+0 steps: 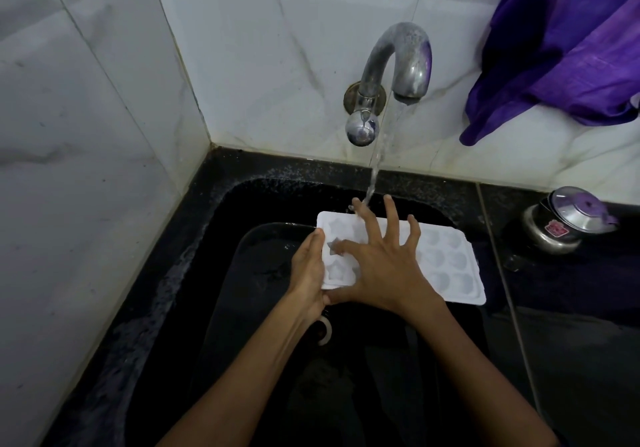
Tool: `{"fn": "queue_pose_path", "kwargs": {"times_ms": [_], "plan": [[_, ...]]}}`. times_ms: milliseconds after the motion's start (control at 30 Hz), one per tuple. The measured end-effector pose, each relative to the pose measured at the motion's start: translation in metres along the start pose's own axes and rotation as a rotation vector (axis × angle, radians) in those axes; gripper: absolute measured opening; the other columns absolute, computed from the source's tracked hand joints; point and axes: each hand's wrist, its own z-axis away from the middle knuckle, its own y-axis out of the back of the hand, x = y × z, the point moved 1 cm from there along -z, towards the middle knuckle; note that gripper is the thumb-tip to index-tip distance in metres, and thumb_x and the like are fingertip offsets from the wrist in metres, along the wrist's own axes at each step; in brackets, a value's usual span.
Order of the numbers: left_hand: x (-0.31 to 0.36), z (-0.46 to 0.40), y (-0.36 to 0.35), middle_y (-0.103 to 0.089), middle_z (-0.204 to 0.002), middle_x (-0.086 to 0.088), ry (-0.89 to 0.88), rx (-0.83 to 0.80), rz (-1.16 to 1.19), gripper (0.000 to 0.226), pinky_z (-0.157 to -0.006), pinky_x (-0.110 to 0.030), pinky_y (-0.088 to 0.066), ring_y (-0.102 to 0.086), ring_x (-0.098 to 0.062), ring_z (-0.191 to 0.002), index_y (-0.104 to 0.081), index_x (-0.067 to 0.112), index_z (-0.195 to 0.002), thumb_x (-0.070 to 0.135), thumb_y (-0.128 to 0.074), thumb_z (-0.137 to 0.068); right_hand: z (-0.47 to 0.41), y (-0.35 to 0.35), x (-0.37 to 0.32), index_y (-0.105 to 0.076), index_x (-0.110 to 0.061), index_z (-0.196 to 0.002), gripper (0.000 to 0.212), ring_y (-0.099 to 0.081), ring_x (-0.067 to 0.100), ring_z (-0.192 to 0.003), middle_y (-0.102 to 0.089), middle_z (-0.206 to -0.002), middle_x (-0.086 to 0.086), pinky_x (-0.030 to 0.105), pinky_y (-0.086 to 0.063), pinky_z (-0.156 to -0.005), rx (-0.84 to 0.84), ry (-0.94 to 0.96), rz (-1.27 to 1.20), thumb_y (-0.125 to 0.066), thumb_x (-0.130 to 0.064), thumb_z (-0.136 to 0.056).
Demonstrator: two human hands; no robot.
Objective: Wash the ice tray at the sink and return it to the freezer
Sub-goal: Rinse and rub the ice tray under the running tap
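Note:
A white ice tray (pixel 450 266) with star and shell-shaped cells is held over the black sink (pixel 242 204). My left hand (pixel 306 273) grips its left edge. Spread flat on top of the tray lies my right hand (pixel 384 259), fingers apart, thumb pressed into a star cell. Water runs from the metal tap (pixel 398 65) onto my right fingertips and the tray's far edge.
White marble tiles line the wall (pixel 104 100) on the left and behind. A purple cloth (pixel 561 41) hangs at the upper right. A small steel lidded pot (pixel 561 221) stands on the black counter to the right of the sink. The drain ring (pixel 325 332) shows below my left wrist.

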Motion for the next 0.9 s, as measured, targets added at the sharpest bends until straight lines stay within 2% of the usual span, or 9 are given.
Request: {"fn": "queue_pose_path", "kwargs": {"times_ms": [67,167,367,433,500,633,700,833,900], "plan": [[0.000,0.000,0.001,-0.070,-0.107,-0.014,-0.006,0.004,0.001,0.033,-0.060,-0.029,-0.058,-0.069,-0.025,-0.086,-0.063,0.015,-0.113,0.037,-0.043,-0.098,0.001,0.003,-0.003,-0.060,-0.047,-0.113,0.083,0.009,0.035,-0.138,-0.020,-0.157,0.005,0.058,0.003,-0.100,0.073,0.006,-0.007,-0.029,-0.091,-0.050],[-0.001,0.003,0.002,-0.070,-0.105,-0.012,0.010,0.027,0.002,0.033,-0.060,-0.027,-0.058,-0.069,-0.023,-0.085,-0.063,0.016,-0.113,0.038,-0.044,-0.098,-0.001,0.002,-0.005,-0.050,-0.047,-0.122,0.071,0.029,0.032,-0.134,0.003,-0.158,-0.004,0.056,0.015,-0.100,-0.079,0.022,-0.017,-0.051,-0.083,-0.062],[0.002,0.002,0.005,-0.071,-0.106,-0.013,0.016,0.047,0.008,0.037,-0.064,-0.033,-0.058,-0.070,-0.027,-0.089,-0.062,0.016,-0.119,0.040,-0.045,-0.097,0.003,0.002,-0.007,-0.036,-0.048,-0.134,0.079,0.031,0.036,-0.138,0.012,-0.157,-0.006,0.062,0.012,-0.106,-0.149,-0.017,-0.080,-0.057,-0.078,-0.064],[0.001,0.001,0.005,-0.072,-0.105,-0.011,0.040,0.056,0.007,0.037,-0.065,-0.035,-0.058,-0.070,-0.027,-0.088,-0.061,0.018,-0.119,0.042,-0.045,-0.096,0.001,0.003,-0.007,-0.040,-0.048,-0.132,0.077,0.030,0.035,-0.138,0.008,-0.157,-0.006,0.062,0.012,-0.106,-0.126,-0.004,-0.057,-0.059,-0.077,-0.063],[0.002,0.000,0.004,-0.072,-0.102,-0.011,0.039,0.059,0.016,0.037,-0.059,-0.033,-0.058,-0.071,-0.024,-0.081,-0.062,0.017,-0.118,0.042,-0.045,-0.097,0.004,0.000,-0.008,-0.048,-0.047,-0.124,0.073,0.024,0.032,-0.139,-0.003,-0.157,-0.003,0.060,0.008,-0.106,-0.007,-0.008,-0.114,-0.054,-0.080,-0.060],[0.009,-0.006,0.003,-0.070,-0.106,-0.013,-0.005,0.068,0.069,0.038,-0.059,-0.030,-0.058,-0.069,-0.025,-0.083,-0.060,0.012,-0.120,0.038,-0.044,-0.098,0.017,-0.011,-0.011,-0.060,-0.043,-0.097,0.043,-0.006,0.033,-0.140,-0.033,-0.148,0.002,0.050,-0.004,-0.104,0.292,-0.029,-0.169,-0.047,-0.071,-0.067],[0.010,-0.006,0.001,-0.072,-0.097,-0.008,-0.015,0.072,0.080,0.033,-0.055,-0.027,-0.057,-0.069,-0.020,-0.077,-0.061,0.014,-0.115,0.036,-0.044,-0.098,0.019,-0.013,-0.014,-0.062,-0.042,-0.089,0.034,-0.012,0.036,-0.138,-0.036,-0.146,0.002,0.051,-0.007,-0.102,0.330,-0.034,-0.119,-0.045,-0.067,-0.073],[0.009,-0.005,-0.001,-0.070,-0.093,-0.003,-0.007,0.068,0.084,0.027,-0.062,-0.029,-0.058,-0.068,-0.019,-0.080,-0.060,0.018,-0.112,0.035,-0.045,-0.098,0.017,-0.020,-0.018,-0.068,-0.043,-0.087,0.037,-0.018,0.039,-0.136,-0.043,-0.145,0.005,0.053,-0.010,-0.101,0.325,-0.041,-0.012,-0.038,-0.063,-0.077],[0.009,-0.005,-0.001,-0.069,-0.095,-0.003,0.002,0.081,0.086,0.026,-0.050,-0.023,-0.055,-0.066,-0.019,-0.076,-0.060,0.018,-0.112,0.034,-0.045,-0.098,0.015,-0.020,-0.020,-0.070,-0.041,-0.082,0.039,-0.019,0.039,-0.135,-0.046,-0.143,0.005,0.054,-0.011,-0.102,0.337,-0.025,0.016,-0.037,-0.061,-0.075]]}}
